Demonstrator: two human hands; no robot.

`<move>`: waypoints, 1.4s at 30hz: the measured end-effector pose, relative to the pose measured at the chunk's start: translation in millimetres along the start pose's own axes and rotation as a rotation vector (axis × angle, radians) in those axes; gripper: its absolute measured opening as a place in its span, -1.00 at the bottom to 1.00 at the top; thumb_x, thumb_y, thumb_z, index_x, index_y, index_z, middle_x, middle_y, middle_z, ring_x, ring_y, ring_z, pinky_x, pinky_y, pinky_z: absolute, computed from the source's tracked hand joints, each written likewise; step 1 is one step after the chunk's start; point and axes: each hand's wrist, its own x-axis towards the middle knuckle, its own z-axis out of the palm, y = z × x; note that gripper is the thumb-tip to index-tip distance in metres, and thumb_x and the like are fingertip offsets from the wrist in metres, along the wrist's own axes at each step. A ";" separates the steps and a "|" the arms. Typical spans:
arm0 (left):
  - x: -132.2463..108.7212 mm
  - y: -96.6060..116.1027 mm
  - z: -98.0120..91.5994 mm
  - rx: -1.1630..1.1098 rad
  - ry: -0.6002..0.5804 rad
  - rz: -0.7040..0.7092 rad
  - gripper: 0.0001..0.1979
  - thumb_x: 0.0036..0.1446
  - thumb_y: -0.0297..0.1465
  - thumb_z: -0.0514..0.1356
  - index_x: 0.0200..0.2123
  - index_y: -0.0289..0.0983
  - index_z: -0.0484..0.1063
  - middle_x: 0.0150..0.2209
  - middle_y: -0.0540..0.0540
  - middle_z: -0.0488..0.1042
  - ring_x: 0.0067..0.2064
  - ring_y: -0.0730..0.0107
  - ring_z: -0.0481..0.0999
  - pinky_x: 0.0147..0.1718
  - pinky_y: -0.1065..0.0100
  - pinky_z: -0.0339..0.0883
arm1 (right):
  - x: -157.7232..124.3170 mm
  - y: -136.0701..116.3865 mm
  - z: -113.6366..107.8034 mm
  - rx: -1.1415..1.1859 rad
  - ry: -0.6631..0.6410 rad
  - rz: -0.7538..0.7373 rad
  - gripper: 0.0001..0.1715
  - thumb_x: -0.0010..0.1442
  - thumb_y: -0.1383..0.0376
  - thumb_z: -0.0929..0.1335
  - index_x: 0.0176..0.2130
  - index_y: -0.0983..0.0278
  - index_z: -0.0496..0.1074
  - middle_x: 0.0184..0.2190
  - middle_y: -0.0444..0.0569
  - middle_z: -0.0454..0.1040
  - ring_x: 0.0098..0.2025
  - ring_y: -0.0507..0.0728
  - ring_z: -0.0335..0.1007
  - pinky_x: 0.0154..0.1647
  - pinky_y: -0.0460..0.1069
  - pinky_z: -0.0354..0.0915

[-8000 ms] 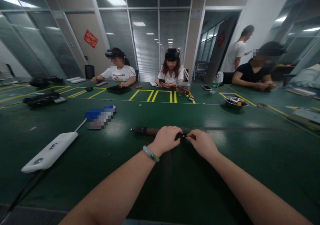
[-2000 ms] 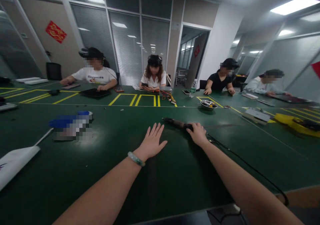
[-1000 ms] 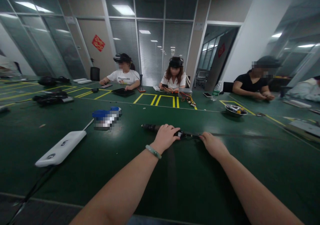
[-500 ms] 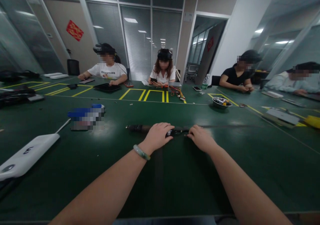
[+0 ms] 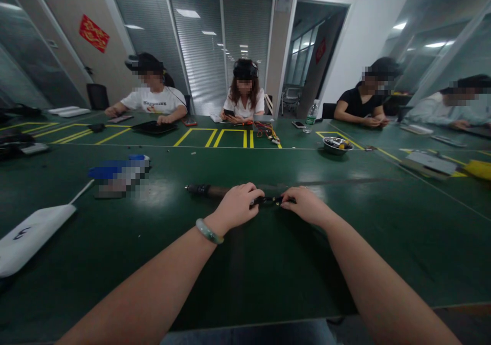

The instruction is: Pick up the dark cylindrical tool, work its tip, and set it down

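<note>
- Tool: dark, rod-like, lying crosswise on the table, near the middle of the view; tip points left.
- Left hand closed over the tool's right part, thumb toward the near side; bangle at the wrist.
- Right hand just beside; thumb and fingertips pinched together on a dark cord at the tool's right end. Small bright bits show along it.
- Table: green, slightly glossy, light glare behind the left hand; yellow tape marks out boxes on the far side.
- To the left, white case with a dark mark; beyond it, a blue item.
- Far side: black tray, wires, bottle, metal bowl.
- Four people seated opposite, wearing dark headgear; the second holds a phone.
- Room: glass panels with blinds, open doorway, red paper on a door.
- Hard to read: tool's grip under the palm; cord's end within the right fingers; blue item partly pixelated; white case cut by the left edge.
</note>
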 end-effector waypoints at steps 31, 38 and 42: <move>8.8 6.5 12.6 0.017 0.070 0.006 -0.89 0.19 -0.37 0.19 -0.19 -0.17 0.42 -0.15 -0.04 0.43 -0.14 0.26 0.39 -0.17 0.22 0.23 | 5.0 -19.6 11.2 0.065 0.144 0.080 -0.92 0.12 0.27 0.43 -0.41 0.22 0.52 -0.27 -0.13 0.42 -0.33 0.00 0.31 -0.29 -0.08 0.17; 8.7 7.8 10.1 0.020 0.056 -0.002 -0.89 0.20 -0.37 0.17 -0.17 -0.18 0.41 -0.15 -0.05 0.43 -0.13 0.26 0.40 -0.17 0.23 0.24 | 6.1 -29.8 18.2 -0.045 0.210 0.021 -0.91 0.17 0.30 0.40 -0.40 0.23 0.47 -0.31 -0.13 0.39 -0.33 0.02 0.31 -0.31 -0.08 0.15; 8.4 8.2 9.1 0.012 0.063 0.001 -0.89 0.20 -0.38 0.17 -0.18 -0.18 0.40 -0.16 -0.03 0.43 -0.13 0.27 0.40 -0.18 0.23 0.24 | 6.0 -33.9 22.5 -0.085 0.228 -0.005 -0.90 0.18 0.30 0.39 -0.39 0.24 0.46 -0.30 -0.12 0.37 -0.31 0.02 0.31 -0.31 -0.07 0.14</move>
